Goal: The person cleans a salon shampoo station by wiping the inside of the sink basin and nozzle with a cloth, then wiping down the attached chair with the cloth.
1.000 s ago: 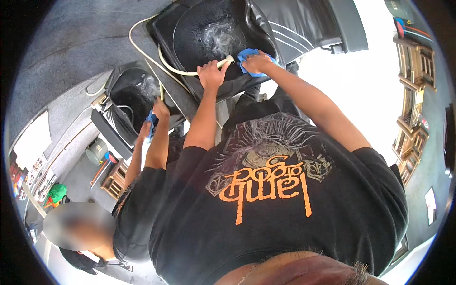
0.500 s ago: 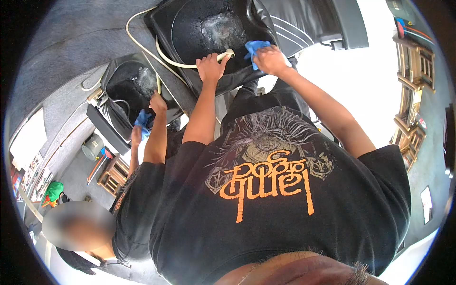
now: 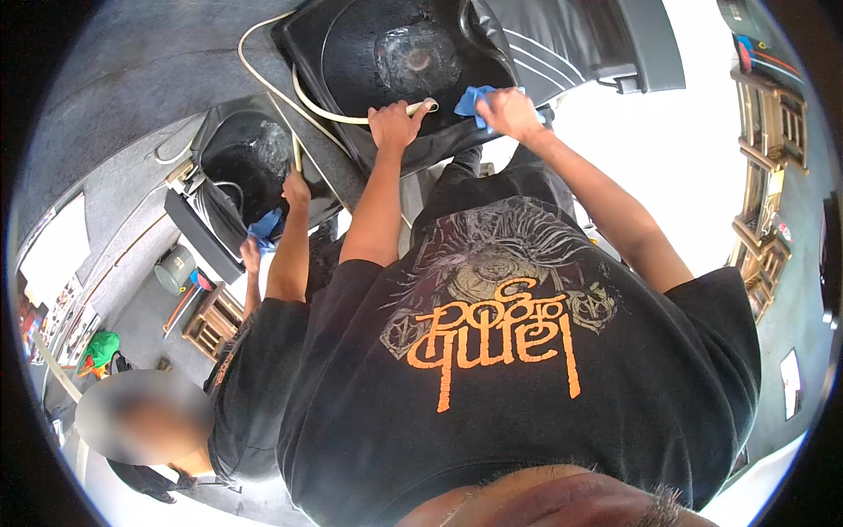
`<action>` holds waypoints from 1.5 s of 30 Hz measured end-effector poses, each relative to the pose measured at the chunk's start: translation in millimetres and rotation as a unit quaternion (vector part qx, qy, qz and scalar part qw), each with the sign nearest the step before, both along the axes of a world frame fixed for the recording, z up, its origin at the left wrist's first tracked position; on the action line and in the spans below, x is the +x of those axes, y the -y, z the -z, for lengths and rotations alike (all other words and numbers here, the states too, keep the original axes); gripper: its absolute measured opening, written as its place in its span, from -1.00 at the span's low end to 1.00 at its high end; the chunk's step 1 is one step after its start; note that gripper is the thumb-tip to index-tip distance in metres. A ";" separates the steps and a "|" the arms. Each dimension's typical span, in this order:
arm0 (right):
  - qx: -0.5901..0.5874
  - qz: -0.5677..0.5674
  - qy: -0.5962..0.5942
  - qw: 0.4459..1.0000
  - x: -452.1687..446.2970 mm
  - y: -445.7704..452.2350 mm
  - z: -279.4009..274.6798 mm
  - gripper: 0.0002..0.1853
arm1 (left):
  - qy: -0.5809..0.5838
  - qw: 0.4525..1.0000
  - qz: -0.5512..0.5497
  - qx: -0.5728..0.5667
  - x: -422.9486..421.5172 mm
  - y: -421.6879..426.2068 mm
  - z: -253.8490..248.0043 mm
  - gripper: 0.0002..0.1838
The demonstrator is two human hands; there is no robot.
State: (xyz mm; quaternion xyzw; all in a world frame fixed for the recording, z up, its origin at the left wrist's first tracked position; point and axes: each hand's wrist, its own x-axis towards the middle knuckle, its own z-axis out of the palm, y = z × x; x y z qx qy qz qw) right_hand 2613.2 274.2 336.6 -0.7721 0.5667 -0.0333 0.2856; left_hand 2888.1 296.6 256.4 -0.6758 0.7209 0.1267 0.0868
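Note:
In front of me is a black hair-washing basin (image 3: 351,53) with a wet, whitish patch around its drain. My left hand (image 3: 393,127) is closed around a cream-coloured hose (image 3: 338,116), near its end, over the basin's near side. The hose loops away to the left and behind. At the near right rim, my right hand (image 3: 511,112) grips a crumpled blue cloth (image 3: 475,102) and presses it against the edge. Its fingers are partly hidden and slightly blurred.
A black padded chair (image 3: 580,39) adjoins the basin on the right. To the left, a mirror reflects the basin (image 3: 255,154), cloth and a person (image 3: 255,378) in a black shirt. Wooden chairs (image 3: 773,123) line the far right, with a grey bin (image 3: 742,10) beyond.
The whitish splash in the basin has shrunk and looks darker around the drain. My right hand has shifted slightly right along the rim with the cloth. The hose end has tipped a little.

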 end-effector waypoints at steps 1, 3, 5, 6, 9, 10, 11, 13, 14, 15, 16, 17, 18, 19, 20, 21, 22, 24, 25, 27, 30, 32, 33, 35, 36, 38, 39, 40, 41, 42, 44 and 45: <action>0.014 0.056 -0.003 0.998 -1.9 10.7 -5.6 -0.45 | -0.002 1.000 0.003 -0.010 0.4 0.0 2.4 -0.18; -0.023 0.154 0.001 0.988 -7.7 27.2 -5.7 -0.43 | -0.003 1.000 0.006 -0.013 0.2 0.2 2.8 -0.19; -0.071 0.247 0.026 0.966 -17.3 44.3 -1.3 -0.42 | -0.003 1.000 0.007 -0.008 -0.1 1.1 1.8 -0.20; -0.091 0.300 0.039 0.949 -20.7 51.7 -2.0 -0.43 | -0.002 1.000 0.009 -0.009 0.8 0.4 3.3 -0.21; -0.109 0.291 0.046 0.949 -25.6 58.1 14.5 -0.53 | -0.001 1.000 0.003 0.006 2.7 0.8 8.7 -0.22; -0.105 0.299 0.056 0.947 -25.2 57.3 22.2 -0.55 | -0.001 1.000 0.001 0.008 2.6 1.8 9.0 -0.22; -0.121 0.285 0.037 0.950 -20.3 51.9 34.0 -0.60 | -0.001 1.000 0.000 0.010 2.5 2.9 9.2 -0.21; -0.199 0.150 0.000 0.968 -9.6 30.9 25.6 -0.67 | -0.003 1.000 -0.002 0.004 1.6 2.0 7.5 -0.21; -0.233 0.075 -0.022 0.969 -5.1 22.1 16.8 -0.69 | -0.005 1.000 -0.004 0.001 1.3 1.9 6.3 -0.20; -0.239 0.007 -0.030 0.970 -1.5 12.3 13.7 -0.68 | -0.008 1.000 -0.006 -0.003 0.1 2.3 3.1 -0.20; -0.244 -0.061 -0.039 0.967 1.2 2.8 17.6 -0.67 | -0.008 1.000 -0.006 -0.003 -1.0 1.4 1.1 -0.20; -0.228 -0.114 -0.040 0.966 4.6 -6.8 25.7 -0.65 | -0.008 1.000 -0.007 -0.004 -2.2 0.7 -1.1 -0.20; -0.143 -0.142 -0.055 0.978 11.8 -18.6 24.7 -0.60 | -0.005 1.000 -0.007 -0.003 -3.0 1.3 -3.1 -0.19; -0.116 -0.137 -0.040 0.983 21.3 -26.2 31.1 -0.59 | -0.004 1.000 -0.006 0.000 -3.5 2.0 -4.0 -0.19; -0.089 -0.131 -0.023 0.987 30.2 -31.8 37.5 -0.58 | -0.004 1.000 -0.005 0.002 -4.0 2.6 -4.8 -0.19; -0.059 -0.141 -0.008 0.988 37.2 -31.2 38.1 -0.59 | -0.005 1.000 -0.004 0.007 -3.2 2.7 -4.9 -0.19; -0.029 -0.152 0.008 0.988 43.6 -29.9 38.7 -0.60 | -0.005 1.000 -0.004 0.007 -3.6 2.6 -4.6 -0.19; -0.034 -0.166 0.049 0.984 42.4 -32.3 36.4 -0.62 | -0.003 1.000 -0.003 0.001 -3.2 1.7 -2.9 -0.20; -0.068 -0.170 0.073 0.980 33.5 -37.7 30.9 -0.63 | -0.005 1.000 -0.004 0.004 -2.7 1.5 -4.3 -0.19; -0.139 -0.167 0.120 0.969 8.0 -44.9 16.4 -0.65 | -0.014 1.000 -0.008 0.015 -4.0 2.1 -11.2 -0.18; -0.174 -0.133 0.162 0.962 -34.9 -54.2 6.0 -0.66 | -0.012 1.000 -0.011 0.008 -4.5 2.1 -5.9 -0.18; -0.009 -0.027 0.075 0.997 -62.9 -62.9 2.5 -0.64 | -0.009 1.000 -0.009 -0.005 -2.8 0.4 0.9 -0.19; 0.113 0.120 0.072 0.984 -68.7 -63.9 0.4 -0.55 | -0.012 1.000 -0.009 -0.010 -2.1 0.0 3.0 -0.19; 0.177 0.409 0.150 0.883 -84.4 -67.8 11.8 -0.40 | -0.010 1.000 -0.007 -0.019 -1.7 0.7 2.0 -0.20; 0.166 0.526 0.201 0.810 -92.6 -66.9 14.5 -0.33 | -0.007 1.000 -0.005 -0.024 -3.7 0.6 -0.8 -0.20; 0.016 0.584 0.376 0.720 -106.7 -74.2 40.7 -0.29 | -0.011 0.999 -0.005 -0.032 -4.6 0.8 -2.7 -0.20; 0.017 0.547 0.345 0.763 -105.5 -74.1 51.3 -0.32 | -0.019 0.999 -0.007 -0.036 -4.4 0.6 -2.7 -0.21; 0.019 0.508 0.313 0.802 -102.9 -73.6 60.7 -0.34 | -0.021 0.999 -0.007 -0.037 -4.2 0.3 -2.4 -0.21; 0.020 0.468 0.280 0.838 -99.0 -73.0 70.3 -0.37 | -0.023 0.999 -0.008 -0.038 -3.9 0.2 -2.3 -0.21; 0.022 0.427 0.246 0.870 -94.1 -72.0 78.2 -0.39 | -0.020 0.999 -0.007 -0.036 -3.8 0.4 -2.2 -0.22; -0.010 0.341 0.185 0.921 -72.7 -58.1 68.3 -0.44 | -0.020 0.999 -0.006 -0.033 -5.1 0.3 -3.9 -0.23; -0.045 0.300 0.158 0.940 -56.8 -44.6 53.2 -0.47 | -0.023 0.999 -0.006 -0.032 -5.9 1.0 -6.9 -0.23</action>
